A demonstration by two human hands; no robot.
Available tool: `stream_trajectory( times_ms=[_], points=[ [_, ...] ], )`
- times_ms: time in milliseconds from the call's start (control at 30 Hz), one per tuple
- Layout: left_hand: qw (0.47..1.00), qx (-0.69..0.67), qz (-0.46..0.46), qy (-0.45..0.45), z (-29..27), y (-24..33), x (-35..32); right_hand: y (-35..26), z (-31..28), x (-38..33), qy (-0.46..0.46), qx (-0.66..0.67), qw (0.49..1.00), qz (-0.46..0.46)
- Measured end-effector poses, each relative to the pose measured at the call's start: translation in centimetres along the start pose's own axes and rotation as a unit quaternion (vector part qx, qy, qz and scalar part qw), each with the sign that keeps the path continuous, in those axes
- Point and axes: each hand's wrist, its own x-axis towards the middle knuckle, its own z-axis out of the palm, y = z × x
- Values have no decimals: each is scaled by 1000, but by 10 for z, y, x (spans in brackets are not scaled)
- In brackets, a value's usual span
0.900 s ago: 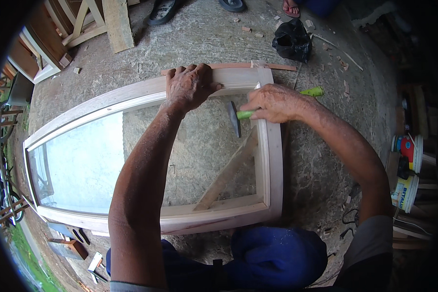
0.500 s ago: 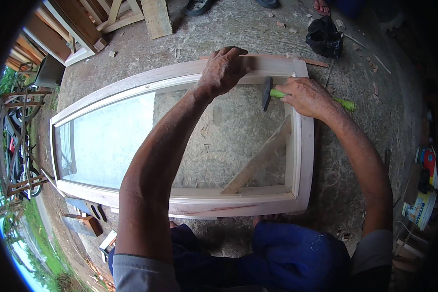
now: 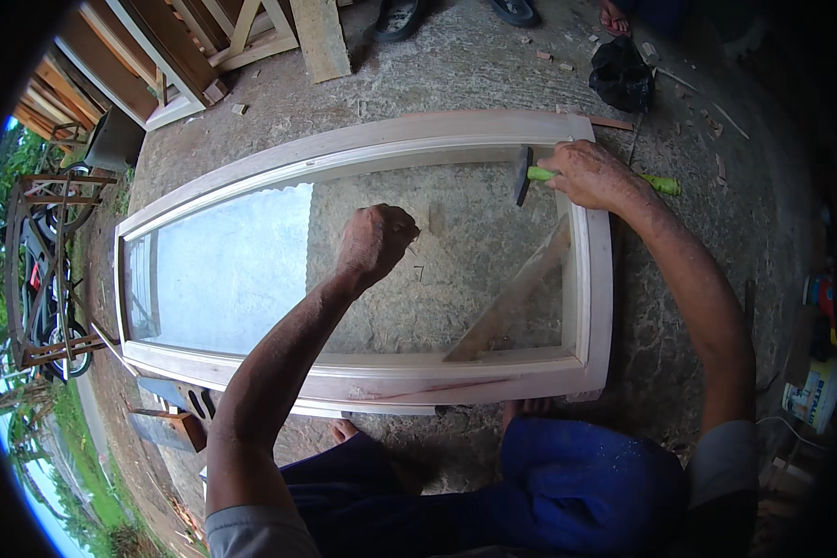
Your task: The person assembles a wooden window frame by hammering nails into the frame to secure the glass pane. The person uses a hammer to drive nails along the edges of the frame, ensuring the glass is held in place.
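Note:
A pale wooden window frame [image 3: 372, 135] with a glass pane [image 3: 242, 270] lies flat on the concrete ground. My right hand [image 3: 595, 175] grips a hammer with a green handle [image 3: 662, 184]; its dark head [image 3: 523, 174] hangs over the pane near the frame's far right corner. My left hand [image 3: 374, 242] is a closed fist above the middle of the glass, with nothing visible in it. A loose wooden strip [image 3: 511, 302] lies slanted across the right part of the pane.
A black bag [image 3: 621, 74] lies beyond the frame, and other people's feet [image 3: 400, 17] stand at the top. Stacked wooden frames [image 3: 205, 46] sit at the upper left. Paint cans [image 3: 814, 391] are at the right, wood offcuts [image 3: 172, 428] at the lower left.
My left hand has left the frame's far rail and pulled back over the middle of the glass as a fist. The hammer stays near the far right corner.

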Motion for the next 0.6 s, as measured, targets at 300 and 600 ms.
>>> stream_trajectory(
  times_ms=[300,600],
  points=[
    [972,203,110,37,9,21,-28,-37,-27,-21,-37,-8,998,40],
    [946,-223,-92,215,-47,-41,-8,-71,-32,-26,-30,0,998,63]
  ],
)
